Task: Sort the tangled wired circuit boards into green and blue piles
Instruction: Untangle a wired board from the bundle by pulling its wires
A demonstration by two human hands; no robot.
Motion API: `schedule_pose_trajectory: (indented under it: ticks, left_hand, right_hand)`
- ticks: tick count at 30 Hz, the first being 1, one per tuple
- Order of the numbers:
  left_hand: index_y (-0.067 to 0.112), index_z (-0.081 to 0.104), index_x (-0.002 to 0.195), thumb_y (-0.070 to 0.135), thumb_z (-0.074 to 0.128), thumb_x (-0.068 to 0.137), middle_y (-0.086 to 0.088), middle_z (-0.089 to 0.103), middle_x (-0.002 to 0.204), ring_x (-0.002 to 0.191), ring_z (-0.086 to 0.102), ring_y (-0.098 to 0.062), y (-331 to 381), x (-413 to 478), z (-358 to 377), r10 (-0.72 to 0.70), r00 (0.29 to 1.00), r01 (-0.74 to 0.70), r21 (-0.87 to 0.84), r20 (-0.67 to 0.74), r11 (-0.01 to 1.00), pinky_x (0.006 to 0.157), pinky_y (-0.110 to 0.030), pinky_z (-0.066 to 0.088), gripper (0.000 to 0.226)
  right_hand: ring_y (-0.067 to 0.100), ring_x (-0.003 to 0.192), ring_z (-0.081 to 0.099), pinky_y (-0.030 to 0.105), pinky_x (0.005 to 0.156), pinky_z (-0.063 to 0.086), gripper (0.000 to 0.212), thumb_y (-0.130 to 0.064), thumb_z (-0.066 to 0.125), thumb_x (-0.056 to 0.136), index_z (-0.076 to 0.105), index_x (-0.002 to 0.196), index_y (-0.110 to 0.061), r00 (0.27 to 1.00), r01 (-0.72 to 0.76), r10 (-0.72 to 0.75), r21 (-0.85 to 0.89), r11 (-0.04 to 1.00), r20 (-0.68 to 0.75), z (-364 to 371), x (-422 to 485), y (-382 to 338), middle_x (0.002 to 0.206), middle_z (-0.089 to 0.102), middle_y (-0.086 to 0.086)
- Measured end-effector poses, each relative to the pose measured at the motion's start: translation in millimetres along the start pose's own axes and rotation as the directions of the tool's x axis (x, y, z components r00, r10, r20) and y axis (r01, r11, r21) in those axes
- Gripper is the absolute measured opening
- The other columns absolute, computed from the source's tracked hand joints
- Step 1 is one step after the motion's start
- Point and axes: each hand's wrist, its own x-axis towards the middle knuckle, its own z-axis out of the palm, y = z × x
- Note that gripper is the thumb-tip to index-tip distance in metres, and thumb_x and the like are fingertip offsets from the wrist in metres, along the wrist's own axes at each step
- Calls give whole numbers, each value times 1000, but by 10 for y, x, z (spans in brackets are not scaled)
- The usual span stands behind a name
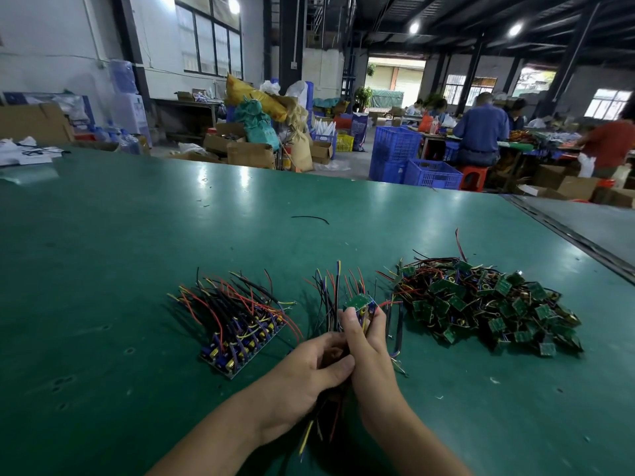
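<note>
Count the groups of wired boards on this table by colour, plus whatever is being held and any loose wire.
Blue-board row: 1
Green-board heap: 1
Held bundle, boards and wires: 1
Loose black wire: 1
Total: 4

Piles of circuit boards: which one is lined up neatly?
The blue pile on the left: its boards stand side by side in a row. The green pile on the right is a tangled heap.
</note>
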Motion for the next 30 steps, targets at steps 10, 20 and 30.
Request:
schedule_pose_trajectory:
  ticks: [10,20,30]
  left_hand:
    - [12,57,119,8,53,97,6,55,71,50,42,-8,30,-8,-31,-24,999,21,91,25,996,51,-22,38,22]
    - [32,47,130,25,40,99,20,45,97,91,49,-4,138,-101,-288,232,971,-130,947,61,294,85,-35,44,33]
    - [37,44,129,30,35,100,11,43,97,91,50,-12,201,-149,-403,80,980,-195,964,183,182,86,-37,44,31]
  right_hand:
    - [14,73,55,35,63,48,25,-57,68,70,54,79,-40,997,-18,17,10,1000,76,-60,-14,-31,72,55,-8]
    - [12,72,58,25,64,48,28,-26,79,77,69,102,-30,945,37,3,-117,992,327,-385,100,-295,79,62,-3]
    - [18,61,61,25,46,46,12,-32,74,78,66,85,-28,896,-3,76,-165,986,437,-344,-7,-306,74,59,5]
